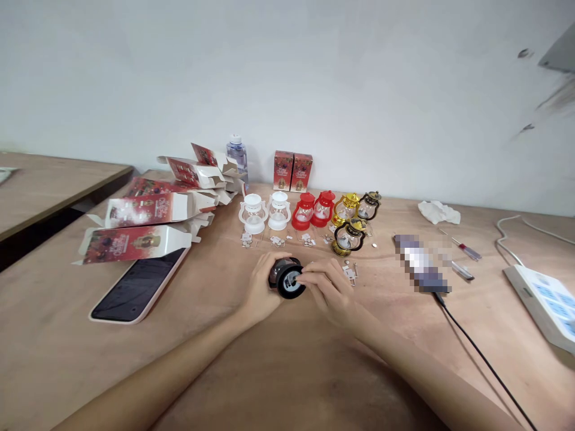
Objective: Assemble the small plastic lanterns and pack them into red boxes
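A small black lantern (290,293) lies tipped over, its round base turned toward me and a pale disc showing in the middle of it. My left hand (263,281) is wrapped round its body from the left. At the base, the fingertips of my right hand (330,287) are pinched together against the disc; anything between them is too small or hidden to make out. Behind stand two white lanterns (254,215), two red lanterns (304,212), a gold lantern (345,209) and two dark bronze lanterns (349,238). Small metal parts and paper tags (308,240) lie in front of them.
Opened red boxes (135,242) pile up at left over a phone (139,287). Two closed boxes (283,170) and a water bottle (238,157) stand by the wall. At right are a cabled phone (420,263), screwdriver (469,251), tissue (439,212) and power strip (545,305).
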### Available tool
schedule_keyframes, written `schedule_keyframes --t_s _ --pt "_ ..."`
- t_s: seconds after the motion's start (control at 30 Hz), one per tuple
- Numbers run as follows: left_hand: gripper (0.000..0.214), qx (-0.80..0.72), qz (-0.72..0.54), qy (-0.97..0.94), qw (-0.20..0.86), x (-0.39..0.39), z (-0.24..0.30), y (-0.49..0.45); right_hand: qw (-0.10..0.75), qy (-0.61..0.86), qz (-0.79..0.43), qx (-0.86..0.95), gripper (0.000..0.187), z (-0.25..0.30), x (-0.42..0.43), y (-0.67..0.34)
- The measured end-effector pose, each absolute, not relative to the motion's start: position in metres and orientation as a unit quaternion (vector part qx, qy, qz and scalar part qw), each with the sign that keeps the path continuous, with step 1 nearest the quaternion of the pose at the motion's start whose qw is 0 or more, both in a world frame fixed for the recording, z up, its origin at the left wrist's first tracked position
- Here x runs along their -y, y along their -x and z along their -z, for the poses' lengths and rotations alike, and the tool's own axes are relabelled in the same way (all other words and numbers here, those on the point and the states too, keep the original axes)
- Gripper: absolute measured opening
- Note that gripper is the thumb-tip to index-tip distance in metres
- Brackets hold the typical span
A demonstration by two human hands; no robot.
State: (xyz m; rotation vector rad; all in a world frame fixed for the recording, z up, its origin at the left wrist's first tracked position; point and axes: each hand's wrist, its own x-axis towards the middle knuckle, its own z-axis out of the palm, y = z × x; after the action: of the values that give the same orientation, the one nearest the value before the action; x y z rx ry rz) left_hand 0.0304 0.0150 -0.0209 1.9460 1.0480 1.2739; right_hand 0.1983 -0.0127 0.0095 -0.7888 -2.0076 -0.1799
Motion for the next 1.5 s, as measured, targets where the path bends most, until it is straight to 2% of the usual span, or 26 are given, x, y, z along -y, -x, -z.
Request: schedule_keyframes --t_s 0.13,0.37,0.57,0.7,0.87,0.93,1.03,1.1,1.33,1.5 --pt "0.038 -0.394 -0.475 -0.73 0.293 -0.015 0.021 -0.03 0.429 0.36 0.097 0.823 0.023 -0.009 0.015 -0.197" --pt "0.038 -0.393 -0.478 -0.725 0.301 -0.015 0.021 -0.031 0.432 0.421 0.067 0.794 0.019 -0.011 0.016 -0.223" --pt "0.035 -0.396 -0.482 -0.721 0.303 -0.015 0.021 -0.032 0.241 0.489 0.019 0.838 0.02 0.005 0.008 -0.26" --pt "0.037 -0.397 -0.477 -0.724 0.302 -0.015 0.022 -0.031 0.194 0.493 0.005 0.848 0.01 0.017 0.006 -0.266" --pt "0.037 -0.391 -0.483 -0.723 0.302 -0.015 0.022 -0.031 0.222 0.481 0.012 0.848 0.021 0.015 0.004 -0.26" --pt "0.037 -0.39 -0.483 -0.724 0.303 -0.015 0.022 -0.031 0.282 0.462 0.006 0.841 0.022 0.004 0.007 -0.253" --pt "0.037 -0.391 -0.478 -0.725 0.305 -0.015 0.021 -0.031 0.401 0.41 0.0 0.819 0.011 -0.019 0.013 -0.236" --pt "0.037 -0.392 -0.477 -0.726 0.304 -0.016 0.021 -0.031 0.449 0.371 0.007 0.813 0.006 -0.031 0.014 -0.222" --pt "0.039 -0.388 -0.486 -0.722 0.304 -0.016 0.024 -0.031 0.409 0.308 0.1 0.853 0.011 -0.031 0.003 -0.198" --pt "0.04 -0.385 -0.485 -0.726 0.299 -0.017 0.025 -0.03 0.404 0.315 0.102 0.852 0.006 -0.03 0.006 -0.199"
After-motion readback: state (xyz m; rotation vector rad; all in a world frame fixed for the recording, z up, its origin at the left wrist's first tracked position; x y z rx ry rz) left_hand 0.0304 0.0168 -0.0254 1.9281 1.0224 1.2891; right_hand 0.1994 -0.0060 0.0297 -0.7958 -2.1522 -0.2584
